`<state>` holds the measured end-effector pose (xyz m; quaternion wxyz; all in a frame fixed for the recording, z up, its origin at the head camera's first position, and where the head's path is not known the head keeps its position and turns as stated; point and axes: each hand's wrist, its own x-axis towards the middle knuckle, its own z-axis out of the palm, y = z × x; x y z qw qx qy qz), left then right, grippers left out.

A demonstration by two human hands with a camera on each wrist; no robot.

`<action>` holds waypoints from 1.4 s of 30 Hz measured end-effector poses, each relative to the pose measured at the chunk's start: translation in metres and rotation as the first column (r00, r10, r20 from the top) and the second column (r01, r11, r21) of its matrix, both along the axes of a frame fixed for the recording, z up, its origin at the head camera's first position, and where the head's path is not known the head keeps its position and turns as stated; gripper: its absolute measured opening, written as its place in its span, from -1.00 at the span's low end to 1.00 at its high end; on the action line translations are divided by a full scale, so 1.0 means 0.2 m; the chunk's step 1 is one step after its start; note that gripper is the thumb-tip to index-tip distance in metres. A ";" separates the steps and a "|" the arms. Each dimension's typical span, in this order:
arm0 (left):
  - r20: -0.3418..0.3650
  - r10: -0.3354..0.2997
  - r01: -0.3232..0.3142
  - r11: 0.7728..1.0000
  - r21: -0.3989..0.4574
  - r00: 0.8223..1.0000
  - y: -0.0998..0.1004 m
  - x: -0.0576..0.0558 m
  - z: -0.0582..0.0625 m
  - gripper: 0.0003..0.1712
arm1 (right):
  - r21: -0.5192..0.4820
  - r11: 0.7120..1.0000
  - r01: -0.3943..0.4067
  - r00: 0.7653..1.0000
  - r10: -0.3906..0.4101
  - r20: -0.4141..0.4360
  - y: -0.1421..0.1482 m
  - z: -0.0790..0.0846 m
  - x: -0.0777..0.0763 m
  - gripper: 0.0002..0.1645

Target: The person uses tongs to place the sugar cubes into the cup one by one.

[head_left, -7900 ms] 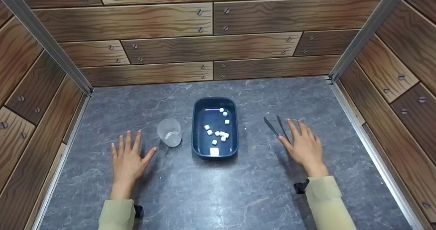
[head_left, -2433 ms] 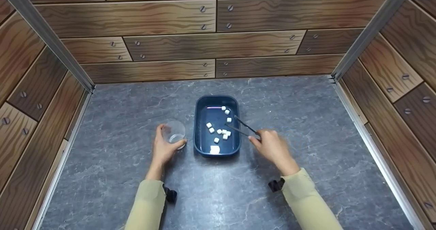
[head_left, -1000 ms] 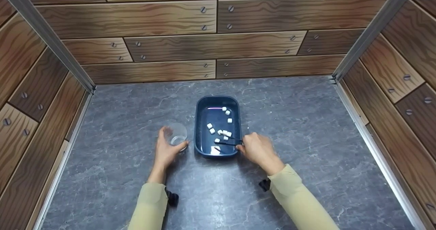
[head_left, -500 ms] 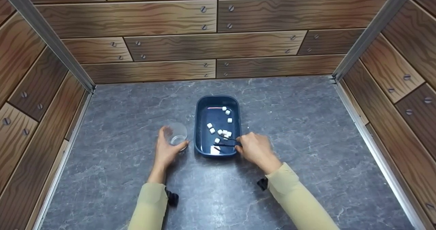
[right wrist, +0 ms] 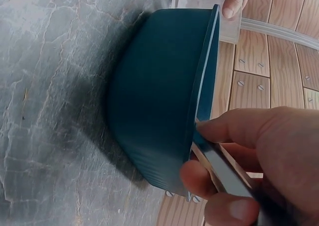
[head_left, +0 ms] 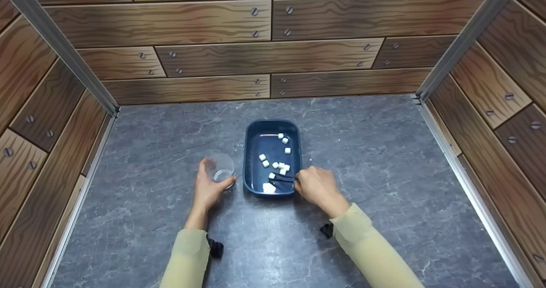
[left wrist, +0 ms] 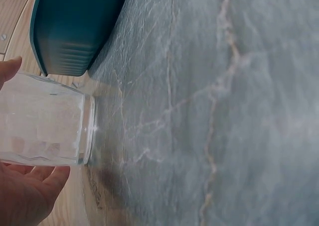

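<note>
My left hand (head_left: 209, 188) grips a clear plastic cup (head_left: 224, 166), thumb on one side and fingers on the other; the left wrist view shows the cup (left wrist: 45, 121) upright on the floor surface. Beside it stands a dark blue rectangular tray (head_left: 251, 185) holding several small white cubes (head_left: 262, 157). My right hand (head_left: 318, 185) pinches dark metal tweezers (head_left: 286, 179) over the tray's right rim. Their arms reach inside, one tip to each side of a single white cube (head_left: 272, 175). In the right wrist view the tweezers (right wrist: 219, 166) lie between thumb and fingers.
Grey marbled surface (head_left: 362, 143) surrounds the tray. Wood-patterned walls (head_left: 213, 57) with metal edge strips enclose the back and both sides. A bright light reflection shows in the tray's near end. Black cameras (head_left: 216, 248) are strapped to both wrists.
Earlier both hands lay flat. The left hand took hold of the cup; the right picked up the tweezers and brought them into the tray. Most recently the tweezers' arms have drawn closer together around one cube.
</note>
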<state>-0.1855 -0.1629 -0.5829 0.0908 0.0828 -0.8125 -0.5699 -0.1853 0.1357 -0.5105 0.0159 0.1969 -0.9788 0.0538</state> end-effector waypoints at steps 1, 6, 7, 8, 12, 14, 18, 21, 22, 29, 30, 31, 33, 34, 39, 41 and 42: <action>0.005 0.000 0.000 1.000 -0.001 1.000 0.00 0.00 0.00 0.15 | 0.001 1.000 0.000 1.000 0.000 0.004 0.00 0.00 0.00 -0.69; 0.025 -0.003 0.003 1.000 -0.010 1.000 0.00 0.00 0.01 0.17 | 0.005 1.000 0.000 1.000 0.000 0.014 0.00 0.00 0.00 -0.68; 0.027 -0.003 0.004 1.000 -0.010 1.000 0.00 0.00 0.01 0.17 | 0.005 1.000 0.001 1.000 -0.001 0.021 0.00 0.00 0.00 -0.68; 0.026 -0.003 0.003 1.000 -0.012 1.000 0.00 0.00 0.01 0.17 | 0.003 1.000 0.002 1.000 -0.002 0.028 0.00 0.01 0.00 -0.68; 0.010 0.000 0.000 1.000 -0.012 1.000 -0.01 -0.01 0.01 0.14 | 0.002 1.000 0.001 0.998 -0.001 0.058 0.00 0.02 0.00 -0.70; 0.004 0.002 -0.002 1.000 -0.009 1.000 -0.01 -0.01 0.01 0.13 | 0.000 1.000 -0.001 0.997 0.001 0.074 0.00 0.02 0.00 -0.73; 0.002 0.002 -0.002 1.000 -0.003 1.000 -0.01 -0.01 0.00 0.12 | 0.002 1.000 -0.002 0.995 0.002 0.100 -0.01 0.02 0.00 -0.75; 0.000 -0.001 0.001 1.000 -0.006 1.000 -0.01 0.00 0.00 0.12 | 0.003 1.000 -0.008 0.995 0.008 0.095 -0.01 0.02 0.00 -0.75; 0.000 -0.001 0.001 1.000 -0.007 1.000 -0.01 0.00 0.00 0.12 | 0.001 1.000 -0.012 0.996 0.012 0.092 -0.01 0.02 0.00 -0.76; -0.002 -0.001 0.001 1.000 0.000 1.000 -0.01 0.01 -0.02 0.15 | -0.039 0.998 -0.044 0.998 0.046 0.046 0.01 0.00 0.02 -0.80; -0.004 -0.003 0.003 1.000 0.001 1.000 -0.01 0.01 -0.02 0.15 | -0.044 0.998 -0.047 0.998 0.049 0.038 0.01 -0.01 0.03 -0.79; -0.007 -0.003 0.003 1.000 0.005 1.000 -0.01 0.00 -0.02 0.15 | -0.048 0.998 -0.050 0.998 0.052 0.034 0.01 -0.01 0.03 -0.79; -0.012 -0.003 0.004 1.000 0.004 1.000 -0.01 0.00 -0.02 0.14 | -0.055 0.997 -0.055 0.998 0.057 0.037 0.01 -0.02 0.03 -0.77; -0.013 -0.004 0.004 1.000 0.004 1.000 -0.01 0.01 -0.02 0.14 | -0.060 0.997 -0.057 0.998 0.059 0.038 0.01 -0.02 0.03 -0.77; -0.020 -0.005 0.005 1.000 0.003 1.000 -0.01 0.01 -0.02 0.13 | -0.098 0.993 -0.064 0.997 0.069 0.040 0.01 -0.03 0.03 -0.79; -0.026 -0.004 0.004 1.000 0.008 1.000 0.00 0.00 -0.01 0.13 | -0.121 0.991 -0.059 0.997 0.065 0.044 0.01 -0.03 0.03 -0.81; -0.029 -0.004 0.004 1.000 0.009 1.000 0.00 0.00 -0.01 0.12 | -0.132 0.990 -0.057 0.997 0.063 0.045 0.01 -0.03 0.02 -0.81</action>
